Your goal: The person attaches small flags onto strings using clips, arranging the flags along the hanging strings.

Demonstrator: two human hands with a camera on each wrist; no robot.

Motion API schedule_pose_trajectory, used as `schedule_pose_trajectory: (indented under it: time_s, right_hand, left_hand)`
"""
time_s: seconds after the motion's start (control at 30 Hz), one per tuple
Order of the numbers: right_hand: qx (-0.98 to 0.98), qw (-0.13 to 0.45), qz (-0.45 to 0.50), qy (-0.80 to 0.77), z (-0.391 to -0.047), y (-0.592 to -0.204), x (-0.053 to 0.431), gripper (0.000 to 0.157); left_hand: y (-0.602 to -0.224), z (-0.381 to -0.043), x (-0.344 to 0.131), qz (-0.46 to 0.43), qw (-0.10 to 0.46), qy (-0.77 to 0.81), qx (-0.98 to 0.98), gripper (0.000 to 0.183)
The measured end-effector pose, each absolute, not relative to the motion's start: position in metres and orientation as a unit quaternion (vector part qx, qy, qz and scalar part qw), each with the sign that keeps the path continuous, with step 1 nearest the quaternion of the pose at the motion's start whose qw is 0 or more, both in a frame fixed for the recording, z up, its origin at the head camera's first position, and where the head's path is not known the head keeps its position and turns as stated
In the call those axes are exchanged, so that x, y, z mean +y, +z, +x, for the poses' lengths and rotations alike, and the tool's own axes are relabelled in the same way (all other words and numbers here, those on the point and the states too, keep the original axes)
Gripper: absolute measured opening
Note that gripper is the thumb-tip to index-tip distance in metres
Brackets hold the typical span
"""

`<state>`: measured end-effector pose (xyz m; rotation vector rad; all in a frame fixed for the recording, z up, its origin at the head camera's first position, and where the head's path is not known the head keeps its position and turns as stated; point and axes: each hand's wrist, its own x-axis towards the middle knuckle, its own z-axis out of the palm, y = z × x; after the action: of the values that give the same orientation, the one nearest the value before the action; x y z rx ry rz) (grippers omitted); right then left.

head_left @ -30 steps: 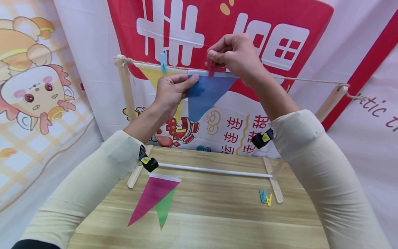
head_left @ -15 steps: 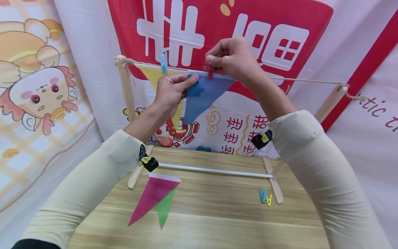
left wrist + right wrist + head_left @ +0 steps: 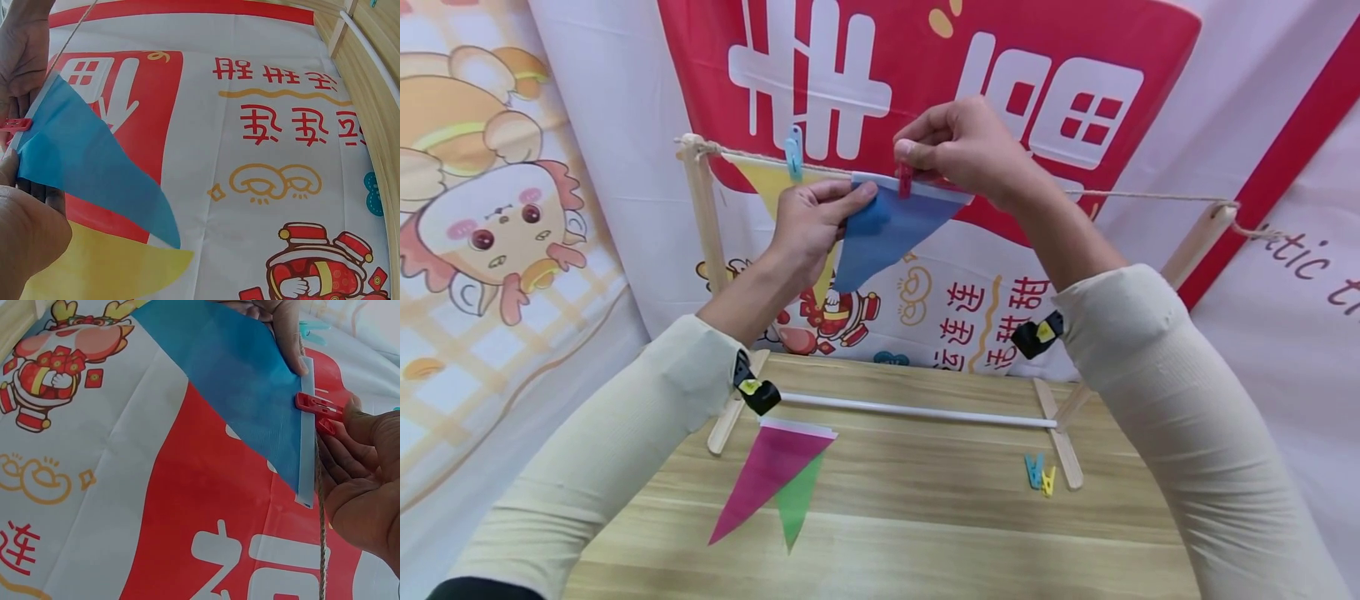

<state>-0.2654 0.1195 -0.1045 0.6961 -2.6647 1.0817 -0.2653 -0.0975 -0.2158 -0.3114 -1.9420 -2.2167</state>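
Left fingers (image 3: 855,198) pinch the blue flag (image 3: 895,233) up at 12 o'clock, right fingers (image 3: 910,152) pinch the red clip (image 3: 906,181) at its top. If that clip misses the rope (image 3: 322,550), flag probably slips toward 6.

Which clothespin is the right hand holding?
The only red clothespin, at the blue pennant; the blue one on the rope and the pair on the table are unheld.

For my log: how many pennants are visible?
4: blue one in the left hand, yellow one on the rope, magenta one over green one on the table; more may hide underneath.
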Motion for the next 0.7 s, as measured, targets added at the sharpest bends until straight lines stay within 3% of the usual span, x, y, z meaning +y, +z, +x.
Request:
schedule_pose_trajectory:
  time_s: [0.7]
  right_hand:
    - [-0.885,0.083,0.247,0.386,-0.2628,-0.1061,0.1264,0.043]
  left_hand:
    - [-0.2228,-0.2646,-0.0966,-0.109,0.11,-0.733,-0.663,0.045]
